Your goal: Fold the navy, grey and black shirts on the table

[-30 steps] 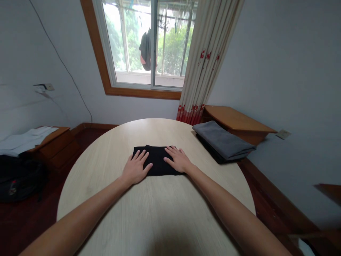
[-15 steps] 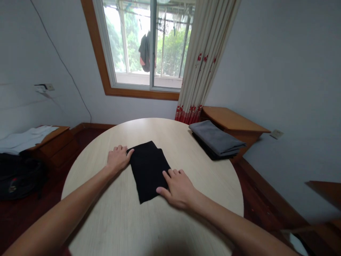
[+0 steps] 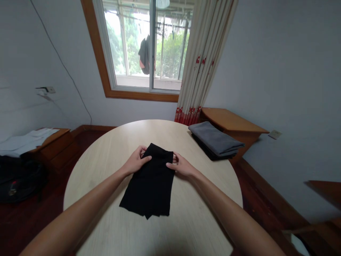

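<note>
A folded black garment [image 3: 151, 185], whose exact kind I cannot make out, is at the middle of the round table [image 3: 101, 220]. My left hand [image 3: 137, 160] grips its upper left edge, thumb on top and fingers curled beneath. My right hand [image 3: 181, 165] pinches the upper right edge in the same way. The far end looks slightly raised between the hands, while the near end spreads toward me with a small pointed corner sticking out. The undersides of the fingers are partly hidden by the cloth.
Folded grey cloth [image 3: 214, 138] lies over black cloth [image 3: 213, 154] at the table's right rim. Behind it stands a wooden cabinet [image 3: 234, 121] beside a curtain [image 3: 202, 71]. A nightstand [image 3: 58, 142] and a black bag [image 3: 21, 181] are on the left.
Both hands have gone from lying flat on the black garment to gripping its far end. The garment has turned, and its near end reaches closer to me.
</note>
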`<state>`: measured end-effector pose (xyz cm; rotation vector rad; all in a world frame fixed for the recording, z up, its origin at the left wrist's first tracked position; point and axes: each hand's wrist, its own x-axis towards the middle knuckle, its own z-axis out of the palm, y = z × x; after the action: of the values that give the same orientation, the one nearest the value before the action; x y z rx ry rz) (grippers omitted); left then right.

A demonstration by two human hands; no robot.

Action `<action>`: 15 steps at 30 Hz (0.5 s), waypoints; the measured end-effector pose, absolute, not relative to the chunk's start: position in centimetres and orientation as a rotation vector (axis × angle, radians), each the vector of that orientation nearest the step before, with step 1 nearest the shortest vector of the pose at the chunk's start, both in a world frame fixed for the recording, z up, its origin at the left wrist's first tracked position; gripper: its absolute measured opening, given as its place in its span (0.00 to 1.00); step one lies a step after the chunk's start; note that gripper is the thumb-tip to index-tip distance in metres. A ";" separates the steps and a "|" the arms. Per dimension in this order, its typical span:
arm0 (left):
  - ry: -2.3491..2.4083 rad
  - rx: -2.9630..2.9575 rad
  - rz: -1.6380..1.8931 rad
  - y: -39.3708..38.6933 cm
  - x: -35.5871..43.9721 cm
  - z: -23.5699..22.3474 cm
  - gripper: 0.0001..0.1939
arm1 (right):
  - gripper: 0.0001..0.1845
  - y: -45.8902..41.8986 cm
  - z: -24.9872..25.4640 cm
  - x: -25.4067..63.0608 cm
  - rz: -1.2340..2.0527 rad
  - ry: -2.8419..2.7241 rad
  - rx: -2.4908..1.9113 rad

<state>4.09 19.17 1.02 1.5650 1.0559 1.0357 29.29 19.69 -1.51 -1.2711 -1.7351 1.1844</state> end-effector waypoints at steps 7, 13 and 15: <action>0.876 1.502 1.163 18.3 6.3 2.5 0.35 | 0.33 19.6 0.5 31.1 1.423 -1.385 -0.885; 0.668 1.402 0.821 18.2 10.0 -1.5 0.38 | 0.28 19.5 5.9 36.6 1.040 -1.450 -0.957; 0.596 1.437 0.805 18.6 12.8 -1.7 0.36 | 0.25 20.6 8.7 39.2 0.893 -1.531 -1.008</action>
<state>12.84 18.62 -1.66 1.4373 0.5963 0.8045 39.23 20.58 8.73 -1.0081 -1.5310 0.8929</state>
